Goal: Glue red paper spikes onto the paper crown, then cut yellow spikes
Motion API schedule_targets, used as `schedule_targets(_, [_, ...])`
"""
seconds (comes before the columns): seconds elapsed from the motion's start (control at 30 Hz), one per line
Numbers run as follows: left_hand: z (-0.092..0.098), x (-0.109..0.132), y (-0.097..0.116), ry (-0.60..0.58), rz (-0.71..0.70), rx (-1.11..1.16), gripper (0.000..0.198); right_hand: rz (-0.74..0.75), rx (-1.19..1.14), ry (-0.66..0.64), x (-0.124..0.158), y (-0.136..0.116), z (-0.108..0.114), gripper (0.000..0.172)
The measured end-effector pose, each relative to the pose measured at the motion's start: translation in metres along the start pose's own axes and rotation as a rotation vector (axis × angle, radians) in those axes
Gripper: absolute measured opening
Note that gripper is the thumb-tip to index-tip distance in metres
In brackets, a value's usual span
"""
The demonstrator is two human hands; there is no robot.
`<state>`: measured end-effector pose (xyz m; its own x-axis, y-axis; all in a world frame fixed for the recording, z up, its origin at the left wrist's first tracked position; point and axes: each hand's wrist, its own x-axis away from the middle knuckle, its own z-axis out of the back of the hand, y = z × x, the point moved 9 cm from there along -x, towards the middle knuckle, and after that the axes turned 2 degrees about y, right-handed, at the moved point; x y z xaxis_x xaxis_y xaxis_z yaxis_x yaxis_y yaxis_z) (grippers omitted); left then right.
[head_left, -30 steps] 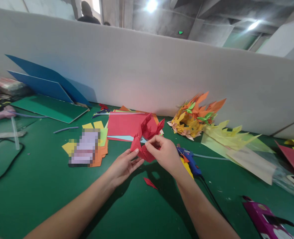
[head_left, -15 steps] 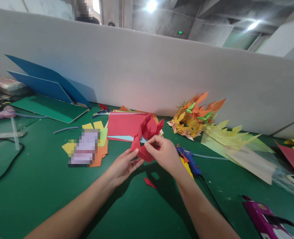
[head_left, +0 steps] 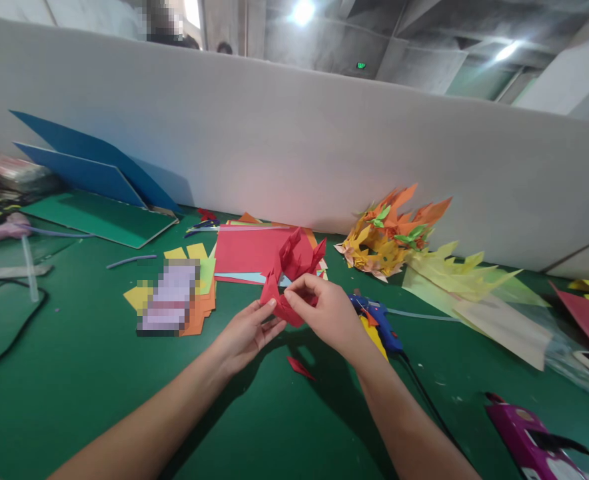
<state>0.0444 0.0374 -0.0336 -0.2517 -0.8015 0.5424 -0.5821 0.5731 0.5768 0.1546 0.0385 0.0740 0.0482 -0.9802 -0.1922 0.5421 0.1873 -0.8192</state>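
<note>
A folded red paper piece (head_left: pixel 294 267) with pointed flaps is held up over the green table (head_left: pixel 99 373). My left hand (head_left: pixel 244 333) pinches its lower left corner with thumb and fingers. My right hand (head_left: pixel 324 313) is closed on its lower right part, fingers curled over the fold. A small red paper scrap (head_left: pixel 299 366) lies on the table just below my hands.
A stack of red and coloured sheets (head_left: pixel 247 250) lies behind the hands. A blue glue gun (head_left: pixel 379 320) with its black cable sits right of my right wrist. Folded orange-yellow paper flowers (head_left: pixel 389 233), yellow sheets (head_left: pixel 464 280), blue boards (head_left: pixel 89 167), a magenta box (head_left: pixel 529 440) surround; white partition behind.
My hands and the red paper shifted slightly left and down; the right hand's fingers have worked along the fold. Nothing else on the table moved.
</note>
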Motion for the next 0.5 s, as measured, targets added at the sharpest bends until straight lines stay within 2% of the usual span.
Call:
schedule_targets(0.1, [-0.001,-0.003,0.0,-0.048,-0.003,0.003,0.012,0.033,0.031,0.001,-0.001,-0.001,0.003,0.009])
schedule_targets(0.2, [0.0,-0.006,0.002,-0.079,-0.021,-0.007,0.008,0.075,0.058,0.049,-0.002,-0.001,0.015,0.012])
schedule_targets(0.33, [0.005,-0.009,0.008,-0.038,-0.051,-0.022,0.011,0.127,0.141,0.086,0.0,0.001,0.03,0.021])
schedule_targets(0.5, [0.007,-0.012,0.021,-0.005,-0.124,-0.047,0.015,0.055,0.126,0.119,0.014,0.021,0.043,0.025])
